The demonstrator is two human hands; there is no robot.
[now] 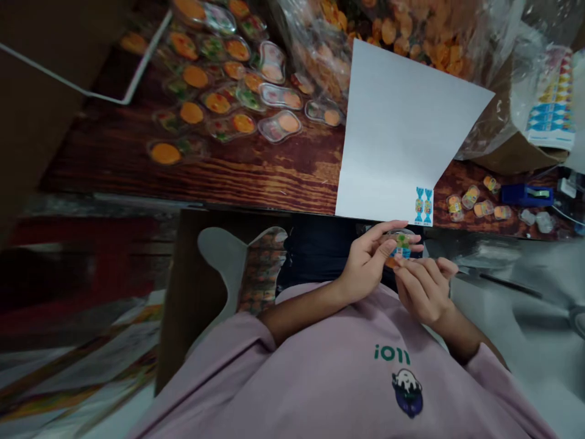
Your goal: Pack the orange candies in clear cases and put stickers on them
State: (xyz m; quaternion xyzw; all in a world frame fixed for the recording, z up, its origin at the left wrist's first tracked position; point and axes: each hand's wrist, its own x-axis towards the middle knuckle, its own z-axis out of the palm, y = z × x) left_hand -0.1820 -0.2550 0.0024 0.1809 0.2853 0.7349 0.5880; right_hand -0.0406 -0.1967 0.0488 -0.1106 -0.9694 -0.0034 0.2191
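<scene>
My left hand [369, 262] is closed around the edge of a small clear plastic container [402, 239], holding it just below the table edge. Green and orange contents show through it, and a blue sticker lies across its middle. The curled fingers of my right hand [425, 288] grip the container's lower end at the sticker. Just beyond my hands, a white backing sheet [402, 128] overhangs the table edge slightly. Two blue candy-shaped stickers [423, 206] remain on its near right corner.
Many filled clear containers [219, 102] lie at the table's back left. Behind the sheet is a plastic bag of orange pieces [388, 30]. Small labelled containers [483, 208] and a blue tape dispenser [527, 195] sit right, before a cardboard box [521, 152] with sticker sheets [552, 100].
</scene>
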